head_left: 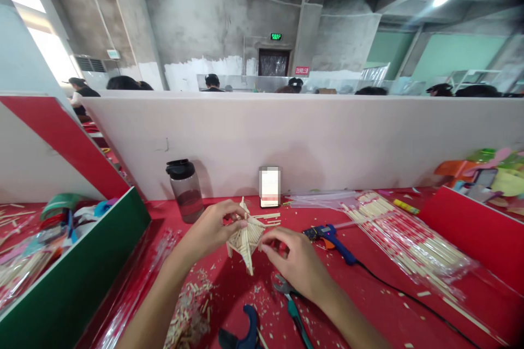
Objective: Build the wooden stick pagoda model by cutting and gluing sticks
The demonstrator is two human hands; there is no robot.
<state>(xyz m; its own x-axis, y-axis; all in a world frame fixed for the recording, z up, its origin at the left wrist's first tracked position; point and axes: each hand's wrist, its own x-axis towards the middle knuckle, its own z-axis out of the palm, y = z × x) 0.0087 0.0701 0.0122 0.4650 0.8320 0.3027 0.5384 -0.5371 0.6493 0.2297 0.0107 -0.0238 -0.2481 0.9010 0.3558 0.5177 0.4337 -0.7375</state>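
A small model built of thin wooden sticks (246, 242), with a pointed, roof-like top, stands over the red table in front of me. My left hand (229, 221) is closed on its upper part, thumb and fingers pinching near the peak. At the model's right edge, my right hand (289, 251) has its fingertips pressed together; whatever is between them is too small to make out. Below the right hand lie pliers (292, 308) with green-and-black handles. Farther right rests a blue hot glue gun (333, 242) with a black cord. A few cut sticks (268, 218) lie just behind the model.
A dark water bottle (185, 191) and a phone (270, 188) stand by the white partition (229, 142). Bundled sticks (409, 234) in plastic lie at right. Wood scraps (192, 305) and a dark blue tool (245, 332) are near the front. Green (94, 272) and red (483, 240) dividers flank the table.
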